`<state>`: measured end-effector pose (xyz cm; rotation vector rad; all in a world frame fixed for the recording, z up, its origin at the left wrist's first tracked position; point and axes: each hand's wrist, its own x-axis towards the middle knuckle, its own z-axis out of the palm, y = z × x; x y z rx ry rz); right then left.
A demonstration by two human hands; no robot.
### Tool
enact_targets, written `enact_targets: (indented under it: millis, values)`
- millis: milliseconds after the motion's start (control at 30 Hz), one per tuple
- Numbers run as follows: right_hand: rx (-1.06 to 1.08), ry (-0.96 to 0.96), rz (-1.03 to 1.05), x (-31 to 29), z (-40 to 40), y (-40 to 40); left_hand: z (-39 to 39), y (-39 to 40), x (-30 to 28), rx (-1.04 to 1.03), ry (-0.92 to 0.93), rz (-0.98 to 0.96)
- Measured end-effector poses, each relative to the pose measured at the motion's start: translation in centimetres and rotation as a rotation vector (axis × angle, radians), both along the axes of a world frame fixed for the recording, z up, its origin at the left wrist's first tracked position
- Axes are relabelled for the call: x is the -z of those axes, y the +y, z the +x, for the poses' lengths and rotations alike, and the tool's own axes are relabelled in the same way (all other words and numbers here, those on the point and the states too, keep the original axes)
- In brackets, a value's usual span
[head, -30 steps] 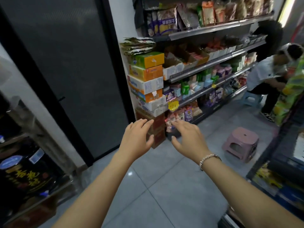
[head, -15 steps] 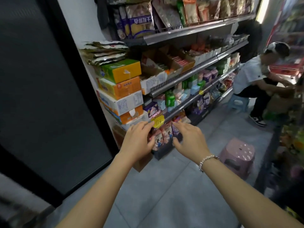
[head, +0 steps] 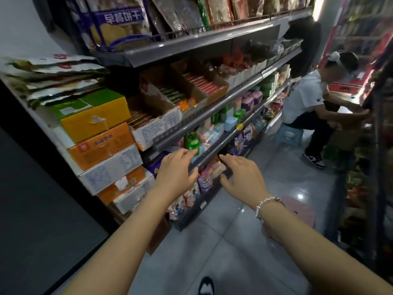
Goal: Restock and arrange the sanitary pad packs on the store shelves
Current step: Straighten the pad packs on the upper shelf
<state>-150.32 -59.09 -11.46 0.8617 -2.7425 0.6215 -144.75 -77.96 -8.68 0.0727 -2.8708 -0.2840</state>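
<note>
The shelves (head: 212, 107) run along the left wall, with a stack of cartons (head: 102, 145) at their near end. Sanitary pad packs (head: 212, 133) stand on the third shelf down, more on the bottom one (packs there partly hidden by wrists). The left hand (head: 176, 173) and right hand (head: 240, 175) reach side by side before that shelf's front rail. Beyond, a seated person (head: 304, 107) faces the right-hand racks; a stool (head: 302, 209) stands on the floor (head: 212, 252) behind the right wrist.

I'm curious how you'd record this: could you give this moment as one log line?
phase: reaching to shelf | left hand: open, over shelf rail | right hand: open, empty | pad packs: on shelves, untouched
</note>
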Motion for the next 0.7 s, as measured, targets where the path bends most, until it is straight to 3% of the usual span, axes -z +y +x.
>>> enact_targets:
  millis: [467, 700]
  values:
    - [0.088, -0.029, 0.029, 1.8, -29.2, -1.4, -31.6, -1.8, 2.4, 0.109, -0.044, 0.037]
    - [0.093, -0.058, 0.056, 2.5, -40.7, -2.1, -42.7, -2.0, 3.0, 0.135, -0.065, 0.055]
